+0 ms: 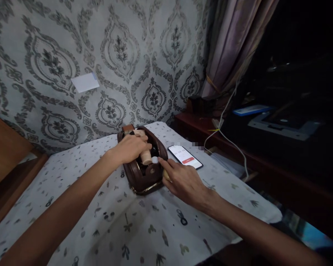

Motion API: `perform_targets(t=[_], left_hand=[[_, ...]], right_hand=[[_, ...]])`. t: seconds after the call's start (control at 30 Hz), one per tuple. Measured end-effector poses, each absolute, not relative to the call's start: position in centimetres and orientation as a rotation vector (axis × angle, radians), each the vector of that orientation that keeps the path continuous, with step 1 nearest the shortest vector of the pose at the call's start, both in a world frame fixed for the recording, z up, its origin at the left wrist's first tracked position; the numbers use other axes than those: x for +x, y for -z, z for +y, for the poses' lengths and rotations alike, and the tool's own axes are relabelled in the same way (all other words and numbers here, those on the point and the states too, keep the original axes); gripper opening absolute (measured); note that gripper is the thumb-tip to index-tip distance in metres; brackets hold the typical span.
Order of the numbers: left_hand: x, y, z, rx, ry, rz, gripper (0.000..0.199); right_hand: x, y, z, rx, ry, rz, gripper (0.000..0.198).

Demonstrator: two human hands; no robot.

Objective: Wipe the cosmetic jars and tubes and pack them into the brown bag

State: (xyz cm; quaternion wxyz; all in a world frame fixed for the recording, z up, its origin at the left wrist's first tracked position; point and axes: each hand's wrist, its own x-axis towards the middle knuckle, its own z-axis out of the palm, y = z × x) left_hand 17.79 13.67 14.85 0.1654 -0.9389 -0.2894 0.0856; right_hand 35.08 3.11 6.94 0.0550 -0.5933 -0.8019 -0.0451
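On a cloth-covered table (127, 229) sits an open brown pouch (144, 177); left hand (130, 149) curls around a beige bottle (146, 157) inside it, right hand (183, 181) steadies the rim, fingers loosely bent. Pouch could tip, spilling bottles toward the nearby phone (185, 156)

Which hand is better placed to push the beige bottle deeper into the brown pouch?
Left. The left hand already lies over the beige bottle inside the brown pouch; the right hand rests beside the pouch, fingertips at its edge.
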Motion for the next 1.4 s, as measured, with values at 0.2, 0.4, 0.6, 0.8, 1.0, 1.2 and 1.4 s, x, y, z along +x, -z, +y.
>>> perform_targets(t=[0.2,0.4,0.6,0.8,1.0,1.2,1.4], left_hand=[[17.7,-14.9,13.7,-2.671,-0.243,-0.803,0.03],[17.8,-14.6,13.6,-2.694,-0.205,-0.773,0.031],[16.1,-15.4,15.3,-2.91,0.05,-0.9,0.05],[14.0,-17.1,18.6,-2.887,0.226,-1.236,0.031],[16.1,-16.7,18.7,-2.651,-0.357,-1.368,0.034],[18.2,-16.6,18.7,-2.565,-0.507,-1.416,0.044],[18.5,-16.1,19.2,-2.524,-0.532,-1.453,0.053]], right_hand=[[34.9,-6.8,3.1,-1.647,0.023,-2.529,0.062],[35.0,-7.3,3.4,-1.755,0.068,-2.497,0.057],[35.9,-7.5,3.8,-1.627,-0.03,-2.334,0.047],[35.0,-9.8,5.7,-1.625,-0.011,-2.236,0.02],[32.3,-12.5,7.5,-1.746,-0.008,-2.409,0.039],[31.0,-13.3,8.9,-1.752,-0.076,-2.551,0.066],[31.2,-12.5,9.4,-1.825,-0.254,-2.395,0.065]])
